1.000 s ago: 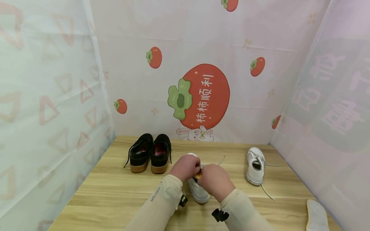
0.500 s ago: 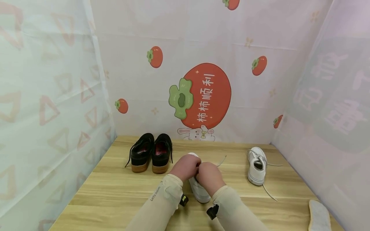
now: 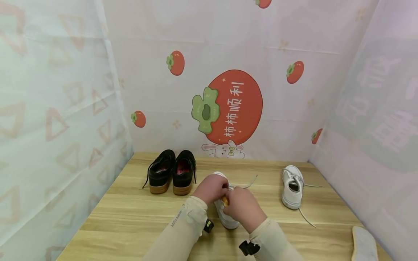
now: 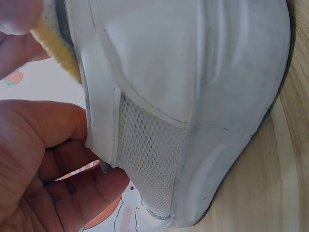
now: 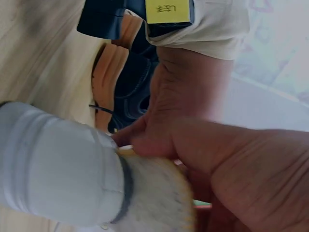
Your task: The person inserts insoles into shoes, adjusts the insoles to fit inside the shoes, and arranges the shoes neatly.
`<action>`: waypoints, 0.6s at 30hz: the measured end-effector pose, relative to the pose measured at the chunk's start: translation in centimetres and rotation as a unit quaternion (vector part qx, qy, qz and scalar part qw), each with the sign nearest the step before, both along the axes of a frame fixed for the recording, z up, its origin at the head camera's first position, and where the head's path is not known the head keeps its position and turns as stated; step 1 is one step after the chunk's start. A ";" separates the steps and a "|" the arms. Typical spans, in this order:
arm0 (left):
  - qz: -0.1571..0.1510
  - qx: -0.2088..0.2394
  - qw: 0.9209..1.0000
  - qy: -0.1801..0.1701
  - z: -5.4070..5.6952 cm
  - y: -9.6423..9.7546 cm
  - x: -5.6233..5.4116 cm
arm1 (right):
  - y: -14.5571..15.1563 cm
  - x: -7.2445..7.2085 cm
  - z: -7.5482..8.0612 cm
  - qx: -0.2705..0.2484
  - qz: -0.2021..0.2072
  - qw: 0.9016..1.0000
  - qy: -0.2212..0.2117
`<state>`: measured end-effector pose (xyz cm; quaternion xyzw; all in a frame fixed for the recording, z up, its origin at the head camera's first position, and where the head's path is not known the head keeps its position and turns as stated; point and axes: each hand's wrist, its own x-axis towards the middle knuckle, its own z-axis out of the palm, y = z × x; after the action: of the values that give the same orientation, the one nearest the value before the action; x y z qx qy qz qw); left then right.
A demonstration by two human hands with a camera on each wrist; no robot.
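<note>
A white sneaker (image 3: 227,220) stands on the table with its heel toward me, partly hidden under both hands. My left hand (image 3: 210,189) grips its upper near the lacing; in the left wrist view the fingers (image 4: 72,203) curl round the edge of the opening. My right hand (image 3: 245,208) holds an insole (image 5: 157,193) with a pale face and a fuzzy yellow edge. The insole's lower part is inside the sneaker's opening, and its heel end sticks up out of it. The toe part of the insole is hidden in the sneaker.
Another white sneaker (image 3: 291,194) with loose grey laces stands at the right. A second insole (image 3: 364,244) lies near the right front edge. Two black shoes (image 3: 160,174) with tan soles stand at the back left. Printed cloth walls (image 3: 153,90) enclose the wooden table (image 3: 130,224).
My right hand dipped left toward the left hand, hiding the insole, then came back right, and the yellow edge shows again. My left hand keeps its grip on the sneaker.
</note>
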<state>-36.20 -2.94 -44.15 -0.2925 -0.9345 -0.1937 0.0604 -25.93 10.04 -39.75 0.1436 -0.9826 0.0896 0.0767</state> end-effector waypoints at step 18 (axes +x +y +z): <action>-0.009 0.015 1.000 -0.009 0.3 -0.4 0.2 | -0.4 -2.7 -3.8 -0.041 0.046 0.993 0.097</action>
<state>-35.98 -3.33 -43.80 -0.2987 -0.9292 -0.2108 0.0548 -28.58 9.60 -43.52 0.1932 -0.9585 0.1186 0.1729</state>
